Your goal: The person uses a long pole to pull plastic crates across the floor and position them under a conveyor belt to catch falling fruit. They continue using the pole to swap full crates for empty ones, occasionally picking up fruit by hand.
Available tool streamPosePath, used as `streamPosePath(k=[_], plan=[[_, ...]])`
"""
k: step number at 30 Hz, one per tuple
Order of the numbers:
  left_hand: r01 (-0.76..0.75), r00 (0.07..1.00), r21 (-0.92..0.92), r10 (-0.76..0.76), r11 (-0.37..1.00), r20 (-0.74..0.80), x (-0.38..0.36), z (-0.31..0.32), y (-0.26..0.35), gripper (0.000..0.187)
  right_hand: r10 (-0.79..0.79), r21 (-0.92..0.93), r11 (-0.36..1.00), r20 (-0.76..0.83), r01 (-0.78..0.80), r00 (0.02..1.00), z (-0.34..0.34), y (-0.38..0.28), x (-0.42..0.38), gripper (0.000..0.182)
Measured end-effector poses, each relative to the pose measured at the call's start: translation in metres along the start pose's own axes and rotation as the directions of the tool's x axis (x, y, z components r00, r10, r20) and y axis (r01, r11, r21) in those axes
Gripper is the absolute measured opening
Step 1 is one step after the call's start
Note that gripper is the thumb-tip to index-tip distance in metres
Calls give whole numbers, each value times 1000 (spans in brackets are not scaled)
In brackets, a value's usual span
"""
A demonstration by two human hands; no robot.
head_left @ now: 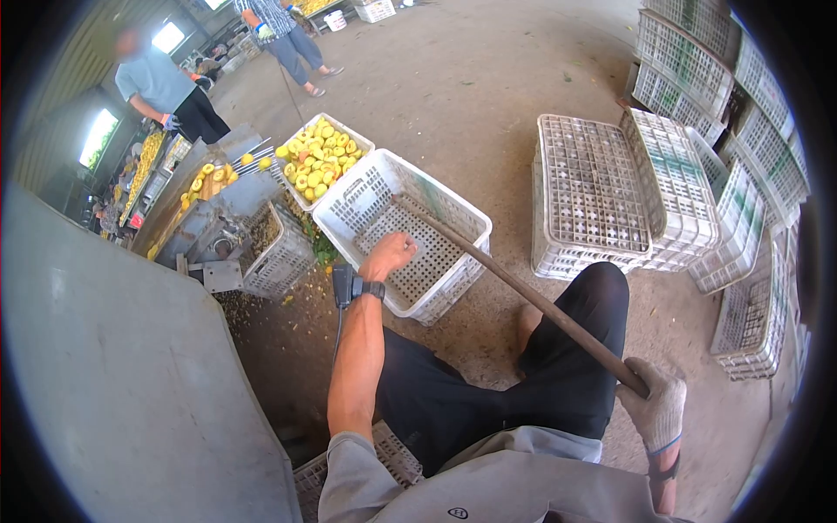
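Observation:
My left hand (390,254), bare with a dark band and a small black device at the wrist, is closed in a loose fist over a white plastic crate (475,213). Nothing shows sticking out of its fingers. In a knitted white glove, my right hand (656,403) is wrapped round the end of a long wooden pole (540,301). The pole slants across my knee, and its far end reaches into the crate. Behind that crate stands another crate holding yellow fruit (318,161) that looks like cut peaches.
A metal machine (222,244) with fruit on its chute is at left, beside a grey metal panel (139,375). Stacked crates (593,183) stand at right, with taller stacks (689,61) behind. Two people (161,87) stand farther back. Scraps litter the floor.

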State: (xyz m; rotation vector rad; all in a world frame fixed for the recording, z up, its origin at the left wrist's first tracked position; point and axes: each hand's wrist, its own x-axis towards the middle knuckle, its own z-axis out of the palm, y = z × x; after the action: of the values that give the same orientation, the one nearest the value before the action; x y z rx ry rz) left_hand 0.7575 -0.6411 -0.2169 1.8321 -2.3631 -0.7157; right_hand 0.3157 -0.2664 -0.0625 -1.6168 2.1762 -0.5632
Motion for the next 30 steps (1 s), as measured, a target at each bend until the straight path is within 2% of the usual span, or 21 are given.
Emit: streamPosePath(k=[23,29,30], plan=[[-13,1000,28,13,1000,3,3,-1,0,36,-17,-36,999,16,17,1000,0,3,6,43],[-13,1000,37,13,999,0,3,0,0,34,-24,55,998,3,24,1000,16,-15,29,41],[-14,1000,29,15,999,-16,4,5,-5,33,-72,36,997,-2,72,997,20,-20,29,42]])
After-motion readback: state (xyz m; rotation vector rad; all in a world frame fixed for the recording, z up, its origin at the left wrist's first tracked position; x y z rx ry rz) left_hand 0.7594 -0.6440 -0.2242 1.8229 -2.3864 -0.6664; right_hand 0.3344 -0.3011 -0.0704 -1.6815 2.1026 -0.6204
